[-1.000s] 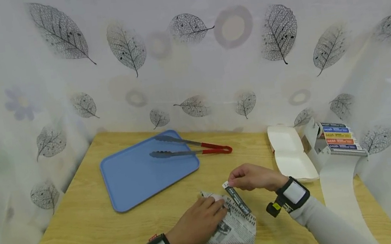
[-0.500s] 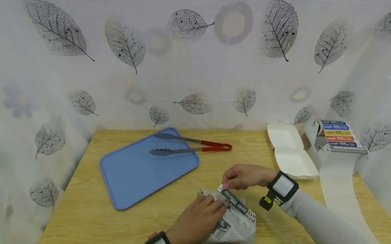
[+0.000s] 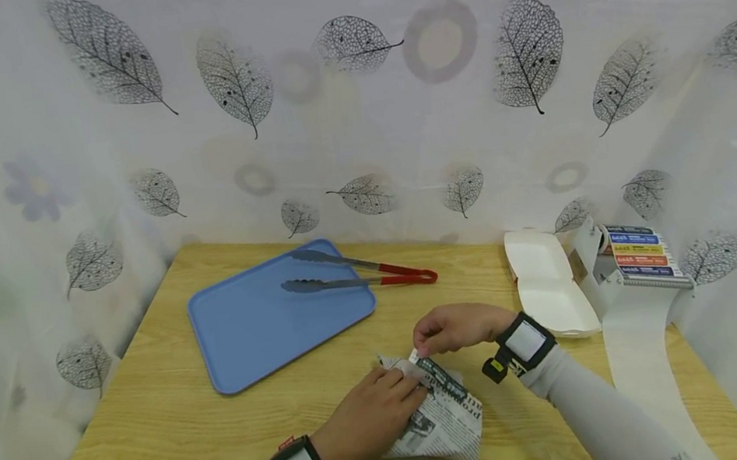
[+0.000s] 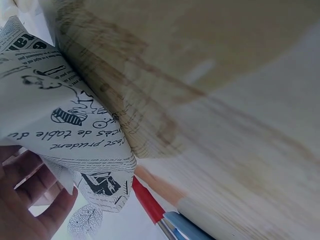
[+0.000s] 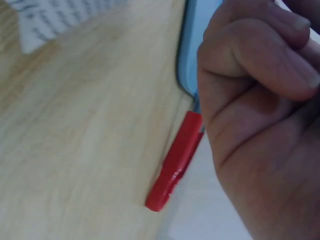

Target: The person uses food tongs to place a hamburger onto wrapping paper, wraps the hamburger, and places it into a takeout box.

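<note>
A parcel in newspaper-print paper (image 3: 443, 433) lies on the table near its front edge. My left hand (image 3: 375, 416) grips its left side from above, fingers bent over the paper. In the left wrist view those fingers (image 4: 31, 175) curl at the edge of the printed wrap (image 4: 75, 112). Along the parcel's upper right side runs a dark strip label (image 3: 448, 385) with white lettering. Thumb and forefinger of my right hand (image 3: 461, 327) pinch the label's white upper end. The right wrist view shows that hand (image 5: 265, 115) with curled fingers; the label itself is hidden there.
A blue tray (image 3: 269, 330) lies at the back left, with red-handled tongs (image 3: 406, 276) across its right side. An opened white clamshell box (image 3: 550, 291) sits at the right, beside a label dispenser (image 3: 641, 258) with colored rolls and a long white backing strip (image 3: 642, 364).
My right hand has moved left and slightly up with the label's end, and more of the strip now lies along the parcel. My left hand stays on the parcel.
</note>
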`<state>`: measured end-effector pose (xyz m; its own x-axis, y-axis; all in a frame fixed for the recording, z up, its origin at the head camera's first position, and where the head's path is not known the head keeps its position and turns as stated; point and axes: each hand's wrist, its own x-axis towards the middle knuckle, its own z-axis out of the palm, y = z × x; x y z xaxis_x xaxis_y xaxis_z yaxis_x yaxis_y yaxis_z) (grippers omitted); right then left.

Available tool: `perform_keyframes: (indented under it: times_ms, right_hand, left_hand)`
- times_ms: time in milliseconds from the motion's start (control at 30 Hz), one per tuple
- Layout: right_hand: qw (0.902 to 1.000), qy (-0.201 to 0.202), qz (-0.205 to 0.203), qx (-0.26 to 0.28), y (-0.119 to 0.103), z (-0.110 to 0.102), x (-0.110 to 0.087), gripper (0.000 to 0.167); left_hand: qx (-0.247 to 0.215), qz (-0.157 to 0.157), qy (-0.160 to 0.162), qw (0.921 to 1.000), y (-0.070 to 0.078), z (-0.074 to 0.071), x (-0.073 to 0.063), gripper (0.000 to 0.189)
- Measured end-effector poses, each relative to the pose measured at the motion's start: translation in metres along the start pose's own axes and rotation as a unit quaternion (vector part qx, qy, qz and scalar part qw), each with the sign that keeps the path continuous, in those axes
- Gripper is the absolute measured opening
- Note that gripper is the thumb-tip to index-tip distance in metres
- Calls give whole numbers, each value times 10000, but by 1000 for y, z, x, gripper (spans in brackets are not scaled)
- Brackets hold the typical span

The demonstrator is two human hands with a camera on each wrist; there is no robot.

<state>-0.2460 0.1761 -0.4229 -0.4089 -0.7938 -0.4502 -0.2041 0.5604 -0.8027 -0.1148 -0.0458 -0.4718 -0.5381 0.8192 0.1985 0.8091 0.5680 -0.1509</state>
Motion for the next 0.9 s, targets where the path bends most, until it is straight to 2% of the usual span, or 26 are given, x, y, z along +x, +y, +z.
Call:
perform_keyframes:
  times_ms: [233, 400, 633, 900]
  right_hand:
    - [9993, 319, -167, 138, -3, -7, -9, 15]
    - [9990, 188, -184, 349, 3, -3, -11, 17]
    - [9992, -52, -29, 398, 14, 10, -2, 17]
    - [9999, 100, 67, 112, 13, 16, 4, 16]
  left_hand:
    - [-128, 45, -59, 9999, -1, 2, 0, 33]
    - [-1, 104, -9, 9999, -6, 3, 1, 37]
    - [-25, 143, 48, 9999, -8, 2, 1, 37]
    - [-25, 149, 71, 9999, -6, 1, 2, 35]
